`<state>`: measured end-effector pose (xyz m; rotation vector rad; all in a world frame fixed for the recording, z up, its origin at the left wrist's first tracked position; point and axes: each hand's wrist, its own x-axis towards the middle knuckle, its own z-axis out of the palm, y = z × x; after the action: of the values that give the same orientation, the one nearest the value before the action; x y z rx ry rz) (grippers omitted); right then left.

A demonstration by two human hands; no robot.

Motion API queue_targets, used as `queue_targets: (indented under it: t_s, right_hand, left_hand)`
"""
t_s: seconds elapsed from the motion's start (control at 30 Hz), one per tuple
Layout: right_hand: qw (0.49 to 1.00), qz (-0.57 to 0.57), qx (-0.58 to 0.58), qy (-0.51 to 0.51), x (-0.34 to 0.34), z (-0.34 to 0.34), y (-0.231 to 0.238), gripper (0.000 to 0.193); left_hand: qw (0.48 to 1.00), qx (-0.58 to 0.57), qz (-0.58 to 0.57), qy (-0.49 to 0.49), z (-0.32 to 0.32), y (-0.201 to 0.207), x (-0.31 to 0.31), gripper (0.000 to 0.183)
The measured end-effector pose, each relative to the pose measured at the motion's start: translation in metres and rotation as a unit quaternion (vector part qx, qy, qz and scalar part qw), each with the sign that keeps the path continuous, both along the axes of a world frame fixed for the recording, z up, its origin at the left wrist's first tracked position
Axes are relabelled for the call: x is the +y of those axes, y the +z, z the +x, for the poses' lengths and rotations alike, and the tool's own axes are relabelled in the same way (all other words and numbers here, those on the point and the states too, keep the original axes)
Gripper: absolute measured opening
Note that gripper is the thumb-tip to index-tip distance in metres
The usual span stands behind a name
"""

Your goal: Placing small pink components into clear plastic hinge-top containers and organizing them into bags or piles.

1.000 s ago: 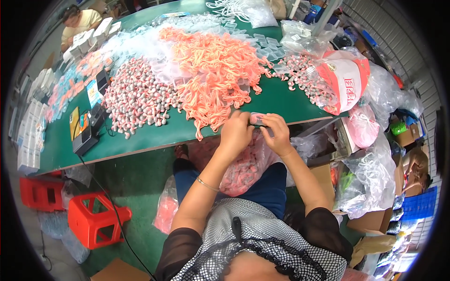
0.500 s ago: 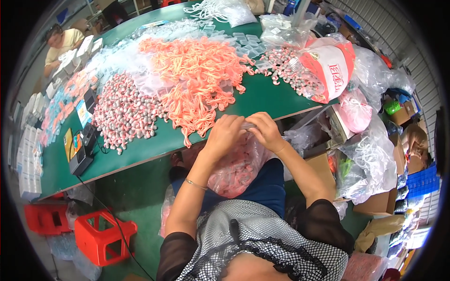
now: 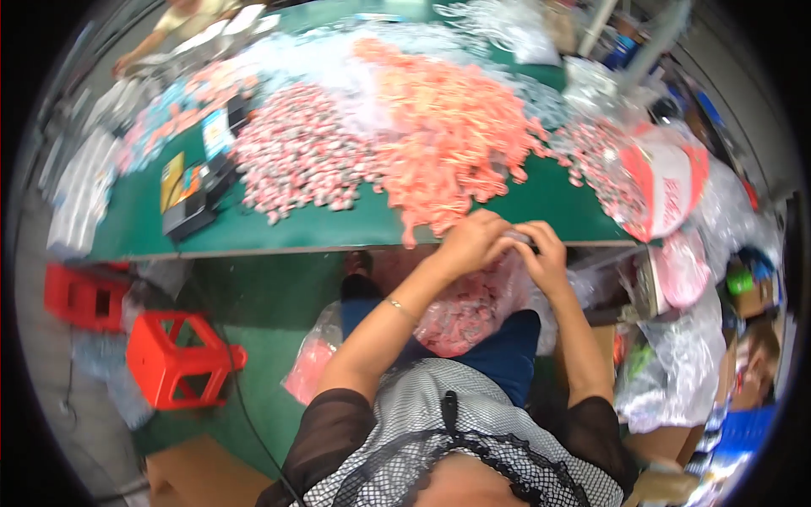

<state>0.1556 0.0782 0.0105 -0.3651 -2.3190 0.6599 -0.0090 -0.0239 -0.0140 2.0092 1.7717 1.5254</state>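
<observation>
Hands meet at the near edge of the green table (image 3: pixel 338 230). Left hand (image 3: pixel 473 243) is curled, fingers closed on the mouth of a clear plastic bag (image 3: pixel 473 308); right hand (image 3: pixel 543 253) is likewise closed, pinching the same bag mouth just beside the left, knuckles nearly touching. What lies between the fingertips is too small to tell. Bag hangs below both hands onto the lap, filled with small pink-and-white pieces. Directly beyond the hands lies a heap of orange plastic pieces (image 3: pixel 448 139); beyond and to the left of the left hand, a heap of pink-and-white pieces (image 3: pixel 300 156). Right of the right hand sits a red-and-white sack (image 3: pixel 667 182). Far left of the hands, below table level, stands a red stool (image 3: pixel 182 359).
</observation>
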Motion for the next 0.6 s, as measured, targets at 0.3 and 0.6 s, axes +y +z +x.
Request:
queue_targets:
  t_s: [0.3,0.6]
  right_hand:
    - [0.976,-0.094,-0.185,-0.063,-0.051,0.031,-0.164,0.020]
    - [0.869,-0.030,-0.478,-0.123,-0.050,0.046,-0.261,0.050]
  left_hand:
    - [0.991,-0.130,-0.021,-0.024,0.003,0.010,-0.008,0.035]
    - [0.999,-0.047,0.001,-0.012,0.008,0.000,-0.006,0.017]
